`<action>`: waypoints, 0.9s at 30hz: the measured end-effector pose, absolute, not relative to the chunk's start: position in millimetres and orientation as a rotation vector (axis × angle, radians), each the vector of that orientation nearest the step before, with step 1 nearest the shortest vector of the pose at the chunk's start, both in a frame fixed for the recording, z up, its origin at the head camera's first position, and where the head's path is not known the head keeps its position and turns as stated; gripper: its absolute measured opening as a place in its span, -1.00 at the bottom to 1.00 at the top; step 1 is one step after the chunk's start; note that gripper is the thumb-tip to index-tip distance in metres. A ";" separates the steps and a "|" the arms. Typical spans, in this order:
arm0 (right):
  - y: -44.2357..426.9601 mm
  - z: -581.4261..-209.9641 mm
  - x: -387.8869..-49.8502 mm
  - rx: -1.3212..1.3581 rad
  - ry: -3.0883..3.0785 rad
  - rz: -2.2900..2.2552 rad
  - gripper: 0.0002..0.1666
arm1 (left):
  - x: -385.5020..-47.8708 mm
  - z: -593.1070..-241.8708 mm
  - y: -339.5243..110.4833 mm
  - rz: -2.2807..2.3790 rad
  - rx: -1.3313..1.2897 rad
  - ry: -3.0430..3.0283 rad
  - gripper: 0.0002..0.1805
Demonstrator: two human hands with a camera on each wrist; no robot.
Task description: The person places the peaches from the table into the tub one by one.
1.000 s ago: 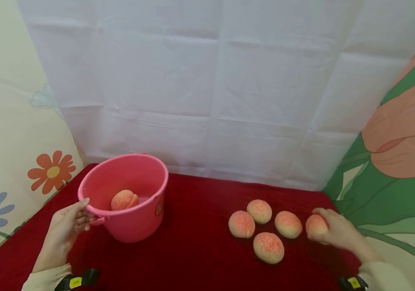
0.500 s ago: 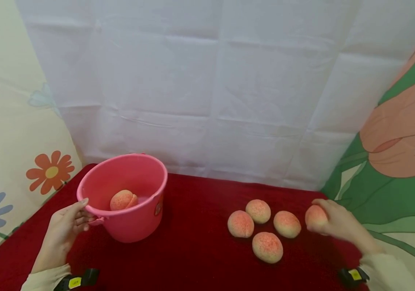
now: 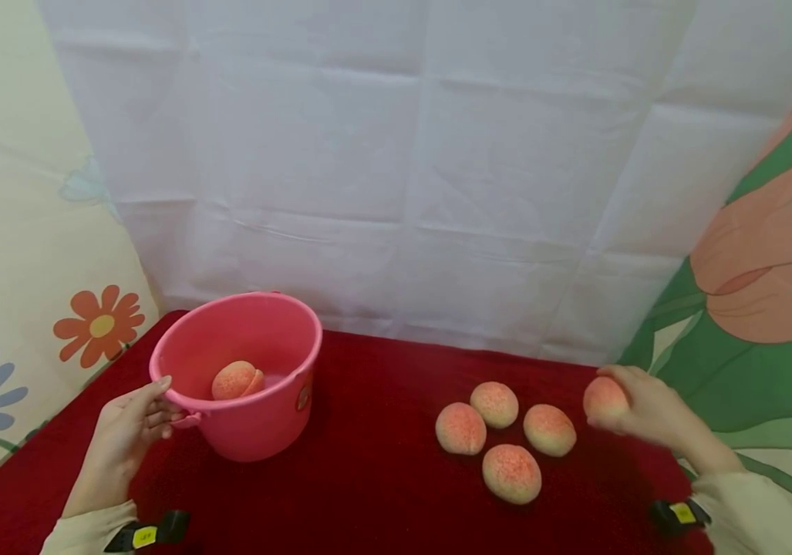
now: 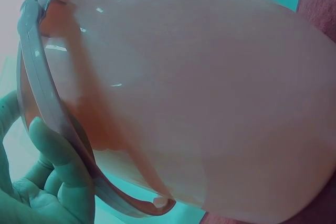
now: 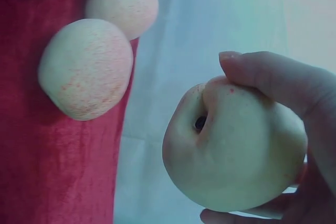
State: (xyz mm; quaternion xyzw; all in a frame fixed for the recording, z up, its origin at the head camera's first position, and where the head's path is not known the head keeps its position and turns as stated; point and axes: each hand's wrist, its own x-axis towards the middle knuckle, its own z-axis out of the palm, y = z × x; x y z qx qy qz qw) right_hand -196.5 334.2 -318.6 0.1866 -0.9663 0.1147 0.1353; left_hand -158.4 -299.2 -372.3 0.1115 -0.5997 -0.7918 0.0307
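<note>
My left hand (image 3: pixel 132 428) grips the near-left rim of a pink bucket (image 3: pixel 257 432), thumb on top. In the left wrist view the bucket's handle (image 4: pixel 47 87) hangs along its side, with curled fingers against it. One peach (image 3: pixel 234 381) lies inside the bucket. At the right, my right hand (image 3: pixel 652 412) holds another peach (image 3: pixel 605 398); the right wrist view shows thumb and fingers around this peach (image 5: pixel 236 150), its stem hollow facing the camera. Left of that hand, several peaches sit on the cloth, the closest being a pink and yellow peach (image 3: pixel 550 429).
A dark red cloth (image 3: pixel 368 493) covers the table. Behind it hangs a creased white sheet (image 3: pixel 396 169). Flower-patterned hangings stand at both sides, one with an orange flower (image 3: pixel 99 327) at the left.
My right hand has lifted the peach slightly up off the cloth. The left hand, the bucket and the other peaches stay in place.
</note>
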 end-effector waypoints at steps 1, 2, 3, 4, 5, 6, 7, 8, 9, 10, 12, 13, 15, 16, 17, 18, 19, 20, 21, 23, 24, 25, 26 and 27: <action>333.5 -315.8 -196.7 0.538 -2.806 0.330 -0.17 | -158.3 -372.3 -299.2 -2.439 0.343 -1.848 -0.68; 332.8 -312.8 -197.0 0.537 -2.811 0.325 -0.16 | -158.3 -372.3 -299.1 -2.435 0.342 -1.849 -0.68; 332.2 -309.6 -197.5 0.537 -2.814 0.318 -0.16 | -158.3 -372.2 -299.0 -2.434 0.341 -1.849 -0.68; 331.7 -306.1 -198.0 0.541 -2.814 0.309 -0.16 | -158.2 -372.6 -298.9 -2.433 0.335 -1.849 -0.67; 331.5 -302.8 -198.8 0.541 -2.816 0.299 -0.16 | -157.9 -372.7 -298.7 -2.432 0.328 -1.847 -0.67; 331.2 -299.4 -199.6 0.544 -2.813 0.291 -0.15 | -157.9 -372.7 -298.6 -2.431 0.324 -1.847 -0.67; 330.6 -295.7 -200.2 0.550 -2.809 0.285 -0.15 | -157.9 -372.7 -298.5 -2.432 0.321 -1.845 -0.67; 330.0 -292.2 -200.8 0.558 -2.802 0.283 -0.14 | -157.8 -372.7 -298.4 -2.433 0.317 -1.843 -0.67; 329.5 -288.9 -201.6 0.568 -2.792 0.281 -0.14 | -157.8 -372.7 -298.4 -2.435 0.313 -1.840 -0.67; 328.7 -285.8 -202.3 0.578 -2.786 0.278 -0.15 | -157.7 -372.8 -298.3 -2.434 0.309 -1.838 -0.67; 326.7 -280.4 -203.4 0.596 -2.773 0.276 -0.15 | -157.8 -372.6 -298.5 -2.434 0.312 -1.836 -0.67; 325.8 -278.4 -203.7 0.602 -2.770 0.271 -0.14 | -158.0 -372.8 -298.6 -2.434 0.311 -1.835 -0.67; 324.7 -275.4 -204.8 0.606 -2.772 0.262 -0.14 | -158.4 -373.2 -298.7 -2.431 0.308 -1.837 -0.67; 324.1 -274.1 -205.2 0.607 -2.775 0.259 -0.14 | -158.3 -373.5 -298.6 -2.431 0.307 -1.836 -0.67; 323.5 -272.9 -205.6 0.610 -2.773 0.259 -0.14 | -158.2 -373.7 -298.7 -2.430 0.307 -1.838 -0.67; 323.0 -271.5 -206.1 0.615 -2.778 0.260 -0.13 | -158.1 -373.9 -298.6 -2.430 0.307 -1.838 -0.67; 322.5 -270.8 -206.6 0.616 -2.773 0.259 -0.13 | -158.0 -374.1 -298.6 -2.431 0.305 -1.838 -0.66; 322.0 -269.9 -207.1 0.624 -2.771 0.261 -0.13 | -157.9 -374.3 -298.5 -2.433 0.302 -1.837 -0.66; 321.3 -269.4 -207.5 0.631 -2.762 0.263 -0.14 | -157.8 -374.5 -298.5 -2.433 0.298 -1.837 -0.66; 319.7 -268.1 -208.6 0.649 -2.741 0.261 -0.15 | -157.7 -374.4 -298.4 -2.432 0.295 -1.836 -0.66; 318.9 -267.6 -209.2 0.653 -2.732 0.258 -0.15 | -157.7 -374.4 -298.4 -2.433 0.293 -1.835 -0.66; 318.0 -267.1 -209.7 0.654 -2.720 0.256 -0.16 | -157.7 -374.3 -298.3 -2.433 0.290 -1.834 -0.66; 317.0 -266.3 -210.1 0.655 -2.714 0.254 -0.16 | -157.7 -374.3 -298.2 -2.433 0.288 -1.833 -0.67; 315.9 -265.4 -210.8 0.657 -2.710 0.253 -0.16 | -157.6 -374.2 -298.1 -2.432 0.287 -1.835 -0.66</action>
